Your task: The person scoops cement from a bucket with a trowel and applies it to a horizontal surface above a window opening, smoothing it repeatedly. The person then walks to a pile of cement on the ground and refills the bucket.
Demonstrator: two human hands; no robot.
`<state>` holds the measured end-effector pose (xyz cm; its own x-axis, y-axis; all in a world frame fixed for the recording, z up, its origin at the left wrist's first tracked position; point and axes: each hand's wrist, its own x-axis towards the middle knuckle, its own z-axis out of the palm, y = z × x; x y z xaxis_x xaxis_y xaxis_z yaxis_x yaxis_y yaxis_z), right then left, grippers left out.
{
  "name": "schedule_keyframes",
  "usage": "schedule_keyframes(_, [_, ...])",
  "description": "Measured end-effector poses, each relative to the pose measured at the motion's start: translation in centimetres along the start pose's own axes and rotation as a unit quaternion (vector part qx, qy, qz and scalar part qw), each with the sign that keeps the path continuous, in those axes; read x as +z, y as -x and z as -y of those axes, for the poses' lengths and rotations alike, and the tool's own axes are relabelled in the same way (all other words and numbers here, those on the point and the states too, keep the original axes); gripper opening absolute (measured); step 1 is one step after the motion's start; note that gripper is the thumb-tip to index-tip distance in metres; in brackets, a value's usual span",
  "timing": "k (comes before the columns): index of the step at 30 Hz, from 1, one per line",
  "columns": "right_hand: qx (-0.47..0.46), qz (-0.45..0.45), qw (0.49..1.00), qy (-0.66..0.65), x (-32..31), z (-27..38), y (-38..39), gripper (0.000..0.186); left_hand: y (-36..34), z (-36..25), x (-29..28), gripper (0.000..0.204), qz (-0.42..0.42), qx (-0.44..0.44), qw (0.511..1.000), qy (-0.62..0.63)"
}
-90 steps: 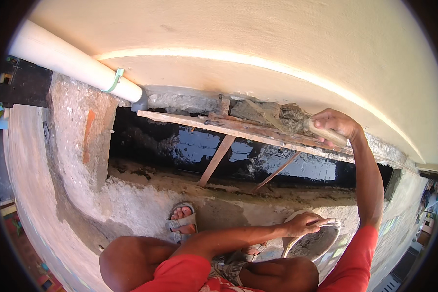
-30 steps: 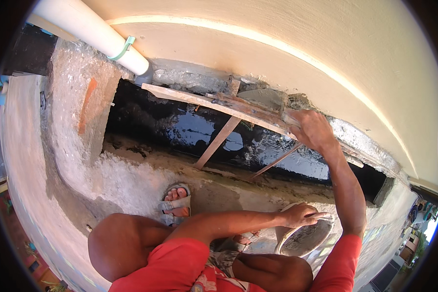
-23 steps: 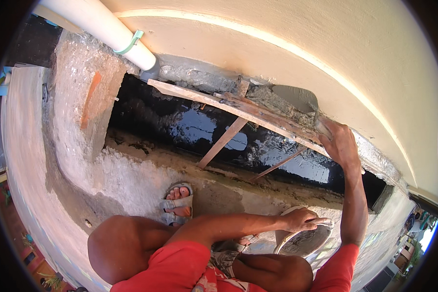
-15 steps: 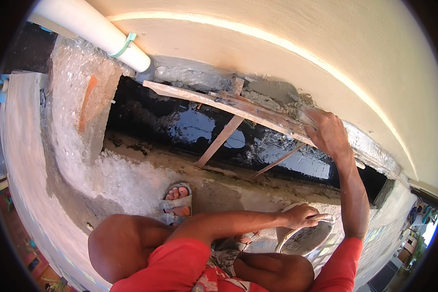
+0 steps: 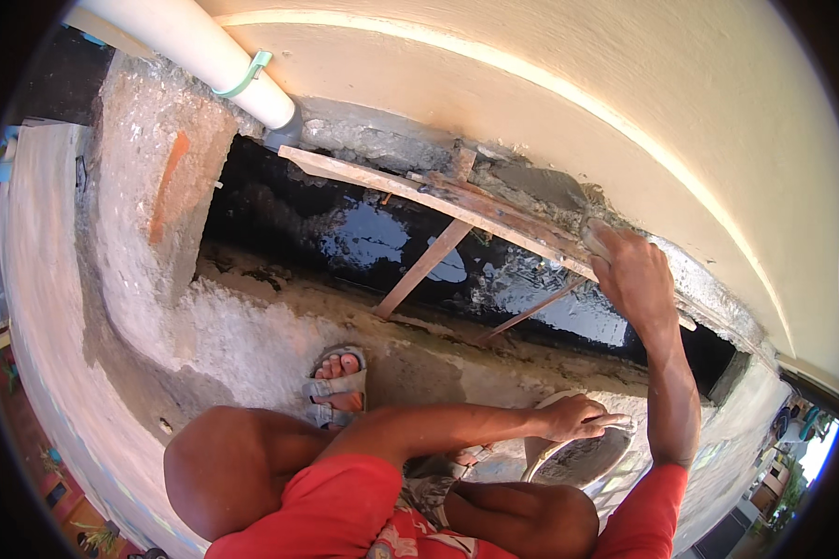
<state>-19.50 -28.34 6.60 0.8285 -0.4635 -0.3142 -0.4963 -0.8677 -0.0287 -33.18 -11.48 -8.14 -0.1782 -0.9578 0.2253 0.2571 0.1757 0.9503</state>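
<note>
My left hand is closed over the rim of a pale bucket, which stands by my feet with grey residue inside. A whitish smear covers its outstretched fingertip. Across the trench, my right hand is at the wall's broken lower edge, fingers bent down against the patch of wet grey mortar. Grey mortar coats its fingertips; what lies under them is hidden. Just below that hand runs a long wooden board, set along the wall's foot and braced by a wooden strut and a thinner stick.
Dark, shiny water fills the open trench between me and the wall. A white pipe with a green strap comes down at the upper left. My sandalled foot rests on the rough concrete ledge near the trench edge.
My right hand has shifted slightly right and nearer along the mortar edge, its fingers more bent. My left hand stays on the bucket. The whole view has moved a little.
</note>
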Motion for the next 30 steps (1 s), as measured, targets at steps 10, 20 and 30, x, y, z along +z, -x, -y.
schedule_keyframes(10, [0.009,-0.03,1.0,0.0,-0.7,-3.4,0.7,0.042,-0.1,0.1,0.4,0.048,-0.019,0.0,1.0,0.006])
schedule_keyframes(20, [-0.025,-0.012,1.0,-0.002,0.7,-4.1,0.0,0.045,0.1,1.6,0.9,0.06,0.008,-0.01,0.999,-0.033])
schedule_keyframes(30, [-0.06,0.019,0.998,0.026,2.5,-4.0,-0.2,0.046,-0.3,0.8,0.5,0.057,0.009,0.004,0.999,-0.031])
